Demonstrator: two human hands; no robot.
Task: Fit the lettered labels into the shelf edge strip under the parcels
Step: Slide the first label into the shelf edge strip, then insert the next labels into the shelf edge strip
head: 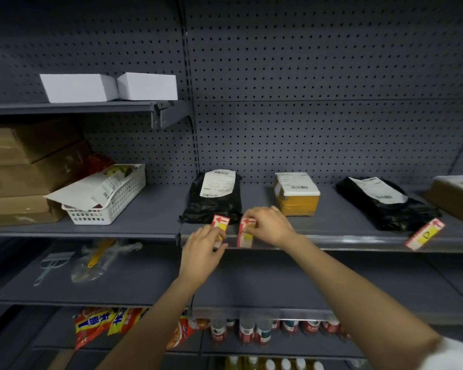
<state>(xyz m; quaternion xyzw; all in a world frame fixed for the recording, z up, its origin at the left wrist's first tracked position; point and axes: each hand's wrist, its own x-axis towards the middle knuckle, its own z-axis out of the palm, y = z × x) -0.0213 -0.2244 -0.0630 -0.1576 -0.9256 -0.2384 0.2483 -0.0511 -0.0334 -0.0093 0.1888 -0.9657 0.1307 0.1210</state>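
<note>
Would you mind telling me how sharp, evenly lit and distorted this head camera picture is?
Head view: strong wide-angle bending curves the grey shelf edge strip; corners fall dark; both hands, left hand and right hand, and their red-and-yellow labels look softly blurred; the white boxes are blown out.

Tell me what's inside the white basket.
A large white envelope sticks out over the white basket rim, with something green behind. Anything beneath the envelope is covered.

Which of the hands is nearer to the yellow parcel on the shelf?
The right. The right hand is just in front of the yellow parcel, at its lower left corner, holding a label. The left hand is farther left, below the black bag parcel.
</note>
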